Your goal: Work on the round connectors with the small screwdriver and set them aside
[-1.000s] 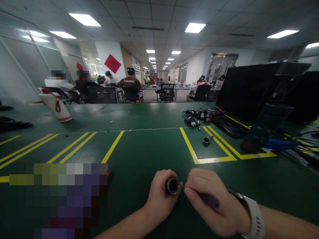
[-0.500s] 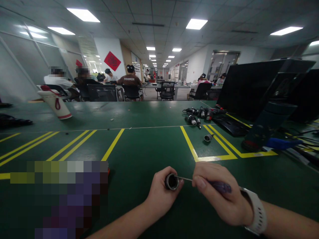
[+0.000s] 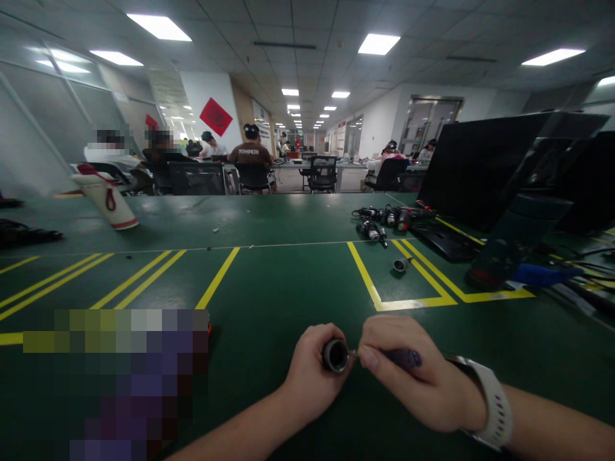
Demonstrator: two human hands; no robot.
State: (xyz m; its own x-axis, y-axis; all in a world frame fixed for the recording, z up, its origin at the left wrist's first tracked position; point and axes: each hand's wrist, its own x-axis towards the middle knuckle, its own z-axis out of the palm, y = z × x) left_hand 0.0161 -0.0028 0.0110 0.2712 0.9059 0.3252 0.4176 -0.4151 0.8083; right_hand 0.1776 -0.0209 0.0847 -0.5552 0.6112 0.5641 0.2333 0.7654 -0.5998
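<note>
Head view, looking down at the near edge of the green surface (image 3: 288, 282): a small dark metal sleeve (image 3: 335, 356) sits in the left hand (image 3: 312, 374), whose fingers are curled tight around it, its open end turned up toward the camera. Just to its right, the right hand (image 3: 408, 381) is pinched shut on a screwdriver (image 3: 401, 358) with a dark purple handle; the thin shaft reaches left and its tip meets the sleeve's rim. Both hands hover low over the surface, almost touching each other. A white watch (image 3: 490, 400) bands the right wrist.

Farther out, inside a box of yellow lines, a similar small cylinder (image 3: 400, 264) lies alone. Beyond it, at the far right, rests a cluster of dark parts (image 3: 384, 221), next to a black monitor (image 3: 480, 169). At far left, a white and red cup (image 3: 108, 202) stands tilted. Across the room, people sit at desks.
</note>
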